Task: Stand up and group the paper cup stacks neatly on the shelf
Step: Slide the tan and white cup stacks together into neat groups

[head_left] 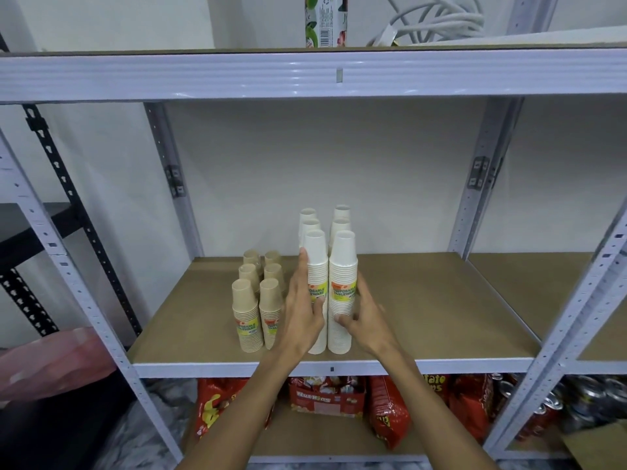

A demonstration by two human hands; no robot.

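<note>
Several white paper cup stacks (342,266) stand upright in two rows near the middle of the brown shelf board (424,300). Left of them several shorter brown cup stacks (246,317) stand in two rows too. My left hand (302,310) lies flat against the left side of the front left white stack (316,266), fingers straight, thumb on its label. My right hand (364,317) touches the lower right side of the front right white stack with straight fingers. Both front stacks stand side by side at the shelf's front.
Grey metal uprights (475,198) frame the shelf. The shelf's front rail (441,366) runs just under the stacks. Below are red snack bags (386,412) and cans (549,412). Above, a carton (325,22) and white cable (437,22). A pink bin (51,361) sits at the left.
</note>
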